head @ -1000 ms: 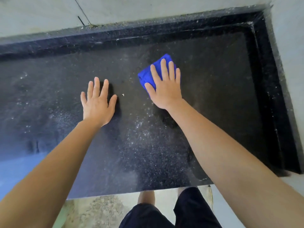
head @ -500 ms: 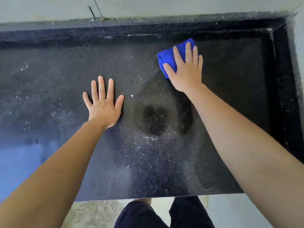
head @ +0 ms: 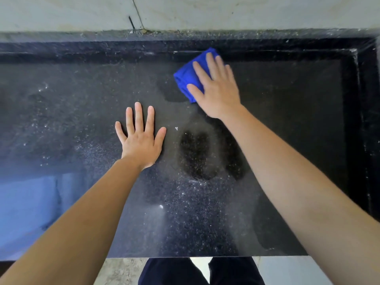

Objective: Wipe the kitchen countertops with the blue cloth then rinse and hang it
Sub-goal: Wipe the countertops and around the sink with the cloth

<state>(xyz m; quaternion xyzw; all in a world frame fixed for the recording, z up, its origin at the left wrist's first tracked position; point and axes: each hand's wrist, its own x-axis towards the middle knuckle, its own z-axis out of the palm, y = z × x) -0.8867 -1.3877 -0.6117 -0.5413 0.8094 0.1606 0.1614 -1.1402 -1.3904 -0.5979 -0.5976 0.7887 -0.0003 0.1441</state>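
My right hand [head: 216, 89] has pushed the blue cloth [head: 186, 76] away from me, up to the raised back rim [head: 102, 48].

My fingers lie straight and flat on top, pressing rather than gripping. The soft folded cloth pokes out to the left of and beyond them, its long side slanting toward the far right corner. My left hand [head: 140, 138] rests spread on the speckled black stone counter [head: 61, 120], nearer me and apart from the cloth. Dusty haze lies leftward, so I judge the next stroke goes that way.
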